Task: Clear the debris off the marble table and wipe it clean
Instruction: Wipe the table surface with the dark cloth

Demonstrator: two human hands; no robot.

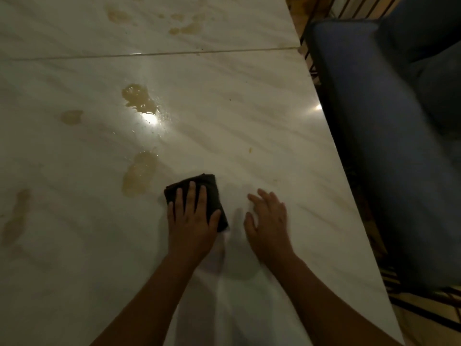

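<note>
on the white veined marble table (249, 108), left hand (190, 224) presses flat on a folded dark cloth (202, 186) beside tan wet spills (139, 172); right hand (268, 222) rests open, fingers spread, holding nothing.

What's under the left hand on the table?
A folded dark cloth, pressed flat on the marble table by the left hand. Whether any spill lies beneath the cloth is hidden.

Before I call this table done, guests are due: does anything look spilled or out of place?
Yes. The marble table has brownish spills: a glossy puddle mid-table, a second puddle beside the dark cloth under the left hand, fainter stains at the far end and left edge.
</note>
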